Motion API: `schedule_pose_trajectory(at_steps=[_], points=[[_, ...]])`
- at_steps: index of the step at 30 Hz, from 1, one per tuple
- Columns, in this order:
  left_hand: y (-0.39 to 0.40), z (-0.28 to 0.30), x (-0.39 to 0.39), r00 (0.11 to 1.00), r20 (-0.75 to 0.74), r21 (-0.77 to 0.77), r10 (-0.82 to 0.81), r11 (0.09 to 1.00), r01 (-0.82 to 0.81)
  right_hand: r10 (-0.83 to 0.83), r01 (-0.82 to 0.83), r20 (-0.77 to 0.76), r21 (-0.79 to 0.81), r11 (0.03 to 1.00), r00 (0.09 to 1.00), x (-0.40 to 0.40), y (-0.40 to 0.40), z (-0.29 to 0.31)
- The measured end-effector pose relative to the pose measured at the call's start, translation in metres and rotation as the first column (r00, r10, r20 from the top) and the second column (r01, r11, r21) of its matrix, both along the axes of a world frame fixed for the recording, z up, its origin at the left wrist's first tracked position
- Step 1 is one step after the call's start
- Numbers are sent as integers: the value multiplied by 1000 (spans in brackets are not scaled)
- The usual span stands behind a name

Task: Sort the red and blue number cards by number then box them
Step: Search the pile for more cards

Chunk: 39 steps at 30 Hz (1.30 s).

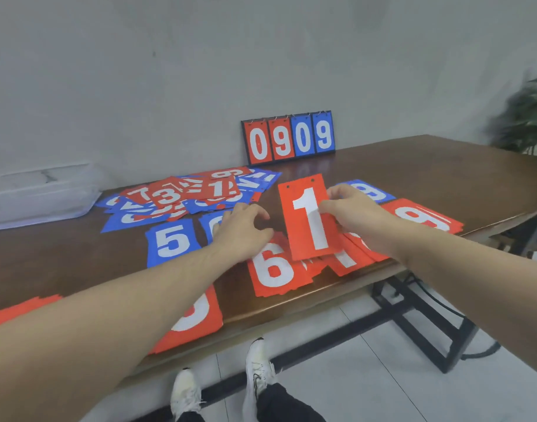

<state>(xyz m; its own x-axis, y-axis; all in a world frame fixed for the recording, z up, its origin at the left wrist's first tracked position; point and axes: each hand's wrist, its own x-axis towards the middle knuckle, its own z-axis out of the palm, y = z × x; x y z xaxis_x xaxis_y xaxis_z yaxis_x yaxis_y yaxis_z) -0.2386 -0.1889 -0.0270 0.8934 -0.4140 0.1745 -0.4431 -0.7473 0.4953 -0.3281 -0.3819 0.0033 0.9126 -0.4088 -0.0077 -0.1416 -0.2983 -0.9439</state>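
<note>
My right hand [357, 216] pinches a red card with a white 1 [306, 220] and holds it tilted above the table's front right. Under it lie more red cards, one showing a 1 [347, 260]. A red 6 [273, 269] lies just left of them. My left hand [244, 229] hovers with loosely curled fingers over a blue card [214, 223], holding nothing. A blue 5 [171, 240] lies to its left. A mixed heap of red and blue cards [188, 196] sits farther back. A red 9 [422, 217] and a blue card [367, 190] lie at the right.
A scoreboard stand reading 0909 [288, 137] leans against the wall. A clear plastic box [39, 193] stands at the far left. Red cards [197, 318] lie at the brown table's [413, 166] front edge, partly under my left arm. A plant [526, 117] stands at the right.
</note>
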Motion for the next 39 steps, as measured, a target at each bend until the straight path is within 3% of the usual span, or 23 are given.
schedule_pose_trajectory(at_steps=[9,19,29,35,39], points=[[220,21,-6,959,46,-63,278,959,-275,331,-331,27,174,927,943,59,173,6],[446,49,-31,845,69,-133,531,844,-520,651,-645,40,196,738,758,91,414,10],[563,54,-62,760,90,-88,644,765,-638,773,-761,-50,146,632,633,87,589,-3],[588,29,-71,739,51,-128,672,738,-663,801,-809,-116,-45,586,587,85,613,-12],[602,14,-74,691,12,-143,722,686,-714,795,-806,-146,-21,592,588,89,618,-5]])
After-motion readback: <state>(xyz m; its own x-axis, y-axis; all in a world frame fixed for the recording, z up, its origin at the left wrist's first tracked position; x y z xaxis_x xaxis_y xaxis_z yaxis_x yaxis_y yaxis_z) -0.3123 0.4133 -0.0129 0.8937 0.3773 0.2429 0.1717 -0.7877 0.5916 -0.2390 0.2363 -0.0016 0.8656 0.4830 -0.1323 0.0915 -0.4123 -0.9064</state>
